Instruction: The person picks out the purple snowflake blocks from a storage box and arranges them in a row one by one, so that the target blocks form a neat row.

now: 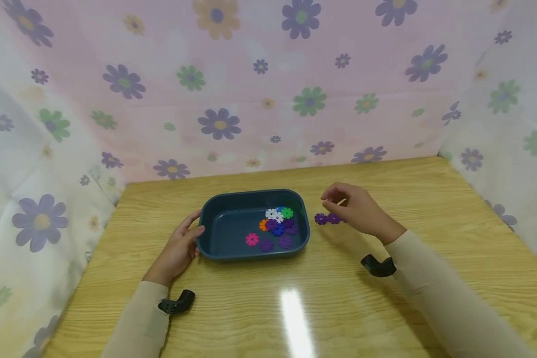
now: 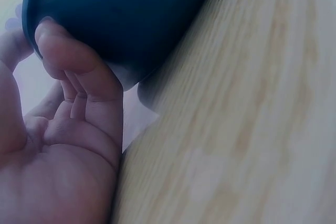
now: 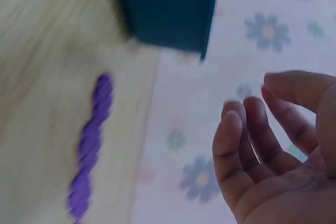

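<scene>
Several purple discs (image 1: 333, 219) — below right hand (image 1: 360, 209)

Over my feed I see a plain beige left sleeve (image 1: 136, 320) and a matching right sleeve (image 1: 447, 293) – long, lightly creased, reaching the wrists. A bent black left wrist device (image 1: 177, 303) shows small dots; the black right wrist device (image 1: 379, 267) bears a greenish patch – both hands are bare.

Head view high, facing forward-down; wrist views near, pointing toward tray (image 1: 230, 228); all three share it.
</scene>
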`<state>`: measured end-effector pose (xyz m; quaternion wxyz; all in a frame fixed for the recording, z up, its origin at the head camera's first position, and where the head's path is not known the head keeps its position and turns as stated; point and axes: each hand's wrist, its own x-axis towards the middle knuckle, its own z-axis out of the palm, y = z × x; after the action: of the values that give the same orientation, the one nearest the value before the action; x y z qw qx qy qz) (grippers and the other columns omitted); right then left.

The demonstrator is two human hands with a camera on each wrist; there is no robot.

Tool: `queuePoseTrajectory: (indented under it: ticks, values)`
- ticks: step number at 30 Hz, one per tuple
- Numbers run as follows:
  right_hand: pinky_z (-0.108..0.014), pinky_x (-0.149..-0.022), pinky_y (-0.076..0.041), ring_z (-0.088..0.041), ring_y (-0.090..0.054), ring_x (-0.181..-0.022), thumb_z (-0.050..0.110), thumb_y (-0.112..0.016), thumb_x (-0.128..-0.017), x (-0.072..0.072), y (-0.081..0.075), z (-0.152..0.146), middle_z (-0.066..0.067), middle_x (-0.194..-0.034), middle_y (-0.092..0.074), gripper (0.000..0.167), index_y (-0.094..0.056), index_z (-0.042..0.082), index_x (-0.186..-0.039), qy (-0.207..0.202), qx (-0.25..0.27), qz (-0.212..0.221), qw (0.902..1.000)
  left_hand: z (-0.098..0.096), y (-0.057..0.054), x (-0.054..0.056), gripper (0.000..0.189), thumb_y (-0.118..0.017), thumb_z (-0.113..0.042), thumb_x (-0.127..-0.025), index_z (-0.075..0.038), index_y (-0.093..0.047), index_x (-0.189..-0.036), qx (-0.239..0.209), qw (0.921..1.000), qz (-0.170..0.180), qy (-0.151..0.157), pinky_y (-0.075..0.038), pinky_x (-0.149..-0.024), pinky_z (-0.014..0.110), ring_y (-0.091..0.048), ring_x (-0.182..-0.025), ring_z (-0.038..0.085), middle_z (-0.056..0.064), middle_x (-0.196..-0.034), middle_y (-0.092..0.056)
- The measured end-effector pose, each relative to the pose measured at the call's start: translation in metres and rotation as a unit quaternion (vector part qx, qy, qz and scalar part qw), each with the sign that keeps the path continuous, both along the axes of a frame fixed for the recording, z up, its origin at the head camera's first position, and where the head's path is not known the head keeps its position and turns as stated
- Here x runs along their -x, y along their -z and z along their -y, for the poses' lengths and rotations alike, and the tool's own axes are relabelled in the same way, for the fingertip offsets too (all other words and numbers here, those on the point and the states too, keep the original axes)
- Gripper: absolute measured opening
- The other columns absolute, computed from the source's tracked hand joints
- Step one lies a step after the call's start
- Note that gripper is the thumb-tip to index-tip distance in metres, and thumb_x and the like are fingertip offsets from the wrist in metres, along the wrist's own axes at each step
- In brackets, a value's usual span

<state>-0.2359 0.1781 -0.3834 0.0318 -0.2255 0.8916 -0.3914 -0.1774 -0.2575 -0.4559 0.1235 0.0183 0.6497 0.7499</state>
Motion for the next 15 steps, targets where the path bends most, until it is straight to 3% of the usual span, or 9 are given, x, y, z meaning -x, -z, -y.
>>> queuePoseTrajectory:
  ticks: [4, 8, 15]
  values:
    - [-0.031, -0.079, -0.055, -0.02, -0.062, -0.091, 0.016, -0.062, -0.1, 0.003, -0.017, 0.024, -0.005, -0.1, -0.067, 0.011, -0.067, 0.012, -0.108, -0.077, -0.006, 0.026, 0.9967, -0.001, 0.0, 0.002, 0.058, -0.049, -0.021, -0.107, -0.013, -0.022, -0.157, 0.0, 1.0, 0.0, -0.001, -0.045, -0.054, 0.017, -0.052, -0.057, 0.004, -0.008, -0.067, -0.058]
    - [-0.035, -0.083, -0.055, -0.021, -0.064, -0.094, 0.014, -0.062, -0.1, 0.011, -0.027, 0.044, -0.008, -0.104, -0.068, 0.01, -0.067, 0.015, -0.109, -0.155, -0.029, 0.069, 0.985, 0.0, 0.0, 0.002, 0.058, -0.049, -0.021, -0.107, -0.013, -0.022, -0.158, 0.005, 1.0, 0.002, -0.006, -0.045, -0.054, 0.017, -0.052, -0.057, 0.004, -0.008, -0.068, -0.058]
    - [-0.033, -0.083, -0.053, -0.014, -0.061, -0.09, 0.013, -0.065, -0.098, 0.022, -0.024, 0.069, 0.001, -0.101, -0.066, 0.01, -0.067, 0.015, -0.108, -0.208, -0.093, 0.088, 0.9697, 0.0, 0.001, -0.001, 0.059, -0.048, -0.02, -0.107, -0.011, -0.019, -0.158, -0.006, 1.0, -0.004, 0.006, -0.045, -0.054, 0.016, -0.052, -0.056, 0.003, -0.008, -0.067, -0.06]
